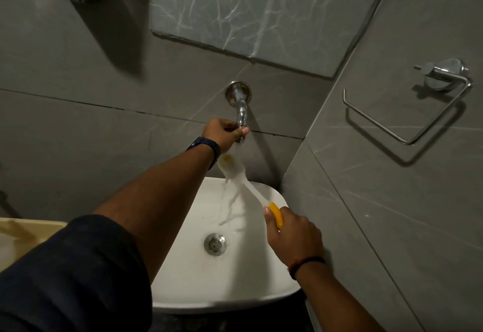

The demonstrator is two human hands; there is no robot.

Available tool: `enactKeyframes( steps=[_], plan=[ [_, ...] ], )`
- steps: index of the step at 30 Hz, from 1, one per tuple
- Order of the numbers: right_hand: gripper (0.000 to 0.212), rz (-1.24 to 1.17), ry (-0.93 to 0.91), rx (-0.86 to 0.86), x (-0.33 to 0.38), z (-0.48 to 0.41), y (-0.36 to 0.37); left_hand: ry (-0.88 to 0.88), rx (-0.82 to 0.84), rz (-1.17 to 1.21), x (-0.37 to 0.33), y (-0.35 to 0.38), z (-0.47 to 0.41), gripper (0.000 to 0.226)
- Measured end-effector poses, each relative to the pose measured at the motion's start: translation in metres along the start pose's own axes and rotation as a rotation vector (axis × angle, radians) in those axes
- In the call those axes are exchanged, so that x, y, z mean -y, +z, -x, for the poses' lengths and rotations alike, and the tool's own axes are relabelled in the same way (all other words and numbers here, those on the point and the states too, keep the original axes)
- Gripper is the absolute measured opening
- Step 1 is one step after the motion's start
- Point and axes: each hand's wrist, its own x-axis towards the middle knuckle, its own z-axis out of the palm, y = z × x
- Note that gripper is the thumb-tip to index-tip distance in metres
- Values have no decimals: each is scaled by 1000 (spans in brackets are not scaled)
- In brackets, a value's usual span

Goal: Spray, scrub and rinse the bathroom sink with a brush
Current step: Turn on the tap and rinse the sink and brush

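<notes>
While water runs from the one wall tap point(241, 112) at frame centre, the left hand point(225, 132) grips its spout end and the right hand point(292, 232) clasps one brush point(243, 182), held under the stream above the single white sink point(183, 279) with one drain point(215, 243).
</notes>
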Motion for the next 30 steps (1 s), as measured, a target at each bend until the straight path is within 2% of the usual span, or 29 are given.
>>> enactKeyframes(
  steps=[2, 5, 6, 8, 10, 13, 15, 19, 21, 23, 25, 26, 28, 30],
  plan=[
    [50, -249, 170, 81, 1, -4, 4, -2, 2, 5, 0, 0, 0, 29],
    [54, -903, 660, 378, 0, -10, 4, -3, 6, 12, 1, 0, -1, 29],
    [54, -1001, 763, 469, -3, -10, 4, -1, 7, 10, 1, 0, -1, 29],
    [55, -1067, 815, 568, -6, -10, 2, 2, 8, 10, 1, 0, -1, 30],
    [55, -960, 689, 474, -5, -9, 2, 6, -3, -3, 0, 0, 0, 31],
    [53, -315, 220, 163, 1, -3, 3, 22, -34, -56, 0, 3, 1, 31],
    [47, -123, 48, 17, 4, 3, 4, 61, -72, -120, -1, 3, 5, 31],
    [44, 65, -104, -56, 5, 5, 8, 232, -128, -452, -4, 1, 5, 60],
    [43, 90, -108, -107, 6, 6, 10, 262, -112, -520, -10, -1, 4, 70],
    [43, 63, -46, -81, 6, 7, 11, 283, -100, -557, -14, 0, 3, 76],
    [50, -54, 85, 6, 9, 4, 15, 239, -73, -520, -15, 2, 4, 79],
    [54, -207, 201, 76, 10, 0, 17, 204, -52, -472, -15, 2, 5, 79],
    [56, -701, 526, 260, 12, -9, 16, 145, -14, -384, -14, 3, 5, 76],
    [54, -1023, 754, 485, 9, -12, 11, 110, -12, -356, -14, 3, 4, 73]
  ],
)
